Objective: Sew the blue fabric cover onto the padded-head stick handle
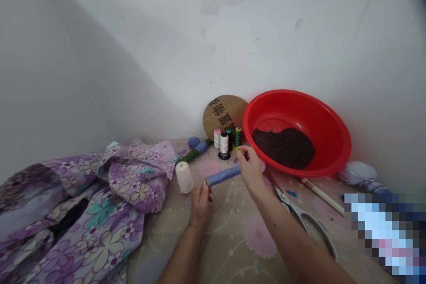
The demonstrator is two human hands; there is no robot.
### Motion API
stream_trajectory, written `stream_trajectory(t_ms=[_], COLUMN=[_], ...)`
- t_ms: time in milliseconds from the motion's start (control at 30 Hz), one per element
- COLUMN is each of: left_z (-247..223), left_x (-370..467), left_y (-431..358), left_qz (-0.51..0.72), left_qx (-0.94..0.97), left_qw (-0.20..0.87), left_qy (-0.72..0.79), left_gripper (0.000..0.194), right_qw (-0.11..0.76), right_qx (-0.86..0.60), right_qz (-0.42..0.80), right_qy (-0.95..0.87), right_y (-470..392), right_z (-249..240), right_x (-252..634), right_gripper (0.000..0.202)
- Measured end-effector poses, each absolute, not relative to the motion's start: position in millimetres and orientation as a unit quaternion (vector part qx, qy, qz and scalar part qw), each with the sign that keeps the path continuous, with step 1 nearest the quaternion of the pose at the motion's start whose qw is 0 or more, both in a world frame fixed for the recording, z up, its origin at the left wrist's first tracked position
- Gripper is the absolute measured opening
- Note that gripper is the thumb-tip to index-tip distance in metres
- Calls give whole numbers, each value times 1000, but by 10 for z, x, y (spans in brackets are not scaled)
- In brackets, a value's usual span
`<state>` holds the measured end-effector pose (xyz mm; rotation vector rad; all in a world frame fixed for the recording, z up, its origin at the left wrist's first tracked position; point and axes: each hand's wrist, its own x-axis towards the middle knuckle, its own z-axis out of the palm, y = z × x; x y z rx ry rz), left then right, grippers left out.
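Note:
My left hand (200,199) is closed around the near end of a slim blue cloth-like roll (223,176), which slants up to the right above the table. The roll's far end reaches my right hand (250,167), where it passes out of sight. Thumb and forefinger of that hand are pinched together a little above the roll; what lies between them is too small to make out. Just left of the roll stands a cone of white thread (184,177). Behind it are a white spool on a black base (224,144), a pink-topped white spool (217,139) and a green-and-black spool (238,136).
A red basin (333,142) with dark, soil-like material (286,146) stands at the back right, beside a cardboard disc (216,115) against the wall. Scissors (299,213) and a pale stick (324,197) lie right. Purple floral cloth (133,177) is heaped left, near a green-and-blue rod (191,155).

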<state>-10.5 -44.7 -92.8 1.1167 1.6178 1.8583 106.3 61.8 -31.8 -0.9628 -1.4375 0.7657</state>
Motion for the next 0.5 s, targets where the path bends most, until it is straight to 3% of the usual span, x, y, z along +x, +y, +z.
stream_trajectory(t_ms=[100, 233, 500], left_z=[-916, -910, -976], left_x=[-88, -70, -107], left_y=[-450, -456, -463], left_qz=[669, 665, 631], left_qx=[398, 392, 442], left_qw=[222, 217, 167], left_qy=[587, 597, 615], left_gripper=[35, 35, 34], right_qw=[586, 536, 450], right_qx=[-433, -366, -267], right_qz=[277, 340, 394], right_qy=[-626, -680, -755], right_y=[608, 436, 116], right_z=[-308, -332, -519], right_x=[1157, 1171, 1090], right_gripper=[22, 10, 19])
